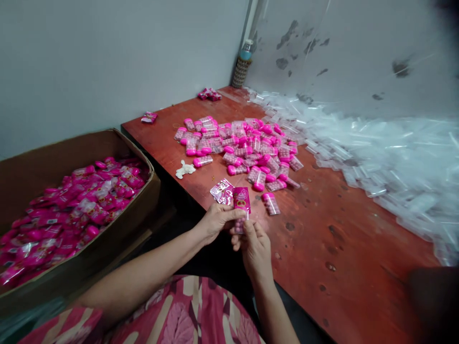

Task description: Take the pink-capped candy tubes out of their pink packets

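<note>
At the near edge of the surface (304, 248), left hand (219, 222) and right hand (256, 243) pinch one pack (241, 198) from both sides, likely for steadiness, the heap (256, 143) seemingly kept within reach.

Facing a plain blue-grey wall (118, 57) on the left, running back to the far corner. Meeting a narrow pale upright strip (252, 19) there, then turning to a greyish wall (344, 43) on the right, showing scattered dark blotches and faint glossy streaks. Looking down across a red worktop (351, 229), reaching into that corner, showing dark spots and a worn surface. Catching cool, rather dim light, leaving a dull sheen on the red. Falling into deep shadow below the near edge.
</note>
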`<control>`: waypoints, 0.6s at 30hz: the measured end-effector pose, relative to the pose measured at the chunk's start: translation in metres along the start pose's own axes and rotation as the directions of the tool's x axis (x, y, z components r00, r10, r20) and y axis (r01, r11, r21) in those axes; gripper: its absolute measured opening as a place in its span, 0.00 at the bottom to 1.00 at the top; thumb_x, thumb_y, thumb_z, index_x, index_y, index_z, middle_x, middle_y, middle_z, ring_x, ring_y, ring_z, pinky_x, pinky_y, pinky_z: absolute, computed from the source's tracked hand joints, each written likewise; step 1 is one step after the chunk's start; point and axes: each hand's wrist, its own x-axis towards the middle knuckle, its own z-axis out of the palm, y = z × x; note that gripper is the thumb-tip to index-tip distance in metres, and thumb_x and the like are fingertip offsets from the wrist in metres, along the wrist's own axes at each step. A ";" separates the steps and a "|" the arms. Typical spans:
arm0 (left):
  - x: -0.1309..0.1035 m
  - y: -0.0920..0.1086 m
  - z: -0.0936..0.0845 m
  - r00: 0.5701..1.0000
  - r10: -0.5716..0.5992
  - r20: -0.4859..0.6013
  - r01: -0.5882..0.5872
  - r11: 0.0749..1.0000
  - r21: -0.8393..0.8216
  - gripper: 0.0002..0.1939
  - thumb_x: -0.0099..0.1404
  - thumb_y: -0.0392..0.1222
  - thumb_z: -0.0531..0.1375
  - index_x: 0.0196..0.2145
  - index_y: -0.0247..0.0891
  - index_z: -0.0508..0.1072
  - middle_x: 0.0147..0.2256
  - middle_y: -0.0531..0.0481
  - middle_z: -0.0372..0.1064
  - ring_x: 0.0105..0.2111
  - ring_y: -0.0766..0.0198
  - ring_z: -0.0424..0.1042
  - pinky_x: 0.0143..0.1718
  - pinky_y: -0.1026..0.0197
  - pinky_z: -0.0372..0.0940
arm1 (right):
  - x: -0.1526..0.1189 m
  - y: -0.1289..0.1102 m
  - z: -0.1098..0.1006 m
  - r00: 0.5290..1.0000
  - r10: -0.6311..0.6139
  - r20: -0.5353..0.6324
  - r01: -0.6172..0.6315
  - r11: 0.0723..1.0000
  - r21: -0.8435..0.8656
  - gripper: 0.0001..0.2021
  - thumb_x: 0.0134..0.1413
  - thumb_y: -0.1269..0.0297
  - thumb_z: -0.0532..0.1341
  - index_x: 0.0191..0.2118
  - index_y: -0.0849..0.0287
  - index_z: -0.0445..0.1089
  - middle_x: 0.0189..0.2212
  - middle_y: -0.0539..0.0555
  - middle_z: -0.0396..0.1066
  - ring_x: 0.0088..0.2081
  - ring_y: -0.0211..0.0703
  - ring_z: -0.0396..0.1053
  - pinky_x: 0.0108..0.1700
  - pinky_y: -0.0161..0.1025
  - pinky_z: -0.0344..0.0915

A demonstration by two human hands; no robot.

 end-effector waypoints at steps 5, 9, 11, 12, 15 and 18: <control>-0.002 0.005 -0.005 0.996 0.042 -0.077 -0.045 0.998 -0.040 0.12 0.46 0.42 0.65 0.23 0.28 0.73 0.21 0.47 0.69 0.21 0.69 0.66 0.26 0.65 0.62 | -0.007 -0.006 -0.001 0.998 -0.040 0.043 0.043 0.997 -0.064 0.14 0.51 0.61 0.59 0.43 0.58 0.60 0.27 0.50 0.71 0.27 0.39 0.71 0.29 0.36 0.69; -0.007 -0.002 -0.003 1.000 0.028 0.003 -0.028 0.999 -0.035 0.10 0.47 0.41 0.65 0.23 0.28 0.73 0.18 0.51 0.66 0.18 0.71 0.64 0.23 0.66 0.61 | -0.001 -0.007 0.001 0.999 -0.040 -0.013 0.040 0.998 -0.042 0.10 0.49 0.62 0.60 0.37 0.57 0.61 0.22 0.47 0.70 0.22 0.37 0.70 0.25 0.34 0.68; -0.012 -0.004 -0.002 0.999 0.022 0.026 -0.021 0.999 -0.048 0.10 0.48 0.40 0.64 0.23 0.28 0.73 0.17 0.52 0.65 0.17 0.72 0.63 0.22 0.66 0.61 | 0.005 -0.008 0.005 0.999 -0.033 -0.033 0.032 0.999 -0.027 0.09 0.48 0.62 0.61 0.34 0.57 0.61 0.20 0.46 0.69 0.20 0.36 0.69 0.22 0.33 0.66; -0.016 -0.003 -0.002 0.999 0.026 0.022 -0.025 0.998 -0.053 0.10 0.49 0.40 0.64 0.24 0.28 0.73 0.18 0.51 0.65 0.18 0.71 0.64 0.23 0.66 0.62 | 0.008 -0.008 0.007 0.999 -0.030 -0.027 0.030 0.999 -0.025 0.09 0.47 0.62 0.61 0.33 0.57 0.61 0.20 0.46 0.69 0.20 0.36 0.69 0.22 0.32 0.66; -0.031 0.013 -0.011 0.979 0.166 -0.118 -0.175 0.982 -0.071 0.10 0.48 0.40 0.64 0.25 0.29 0.73 0.24 0.47 0.71 0.26 0.65 0.70 0.32 0.61 0.65 | 0.013 -0.011 0.010 1.000 -0.023 0.018 0.024 0.999 -0.041 0.10 0.46 0.62 0.62 0.34 0.58 0.61 0.22 0.48 0.70 0.21 0.36 0.69 0.22 0.32 0.65; -0.045 0.043 -0.037 0.778 0.496 -0.386 -0.540 0.842 -0.008 0.13 0.51 0.48 0.61 0.30 0.35 0.73 0.35 0.46 0.73 0.38 0.59 0.71 0.43 0.55 0.63 | 0.015 -0.012 0.006 1.000 -0.025 0.019 0.026 0.998 -0.063 0.10 0.48 0.61 0.61 0.34 0.59 0.62 0.24 0.49 0.71 0.22 0.36 0.68 0.22 0.32 0.65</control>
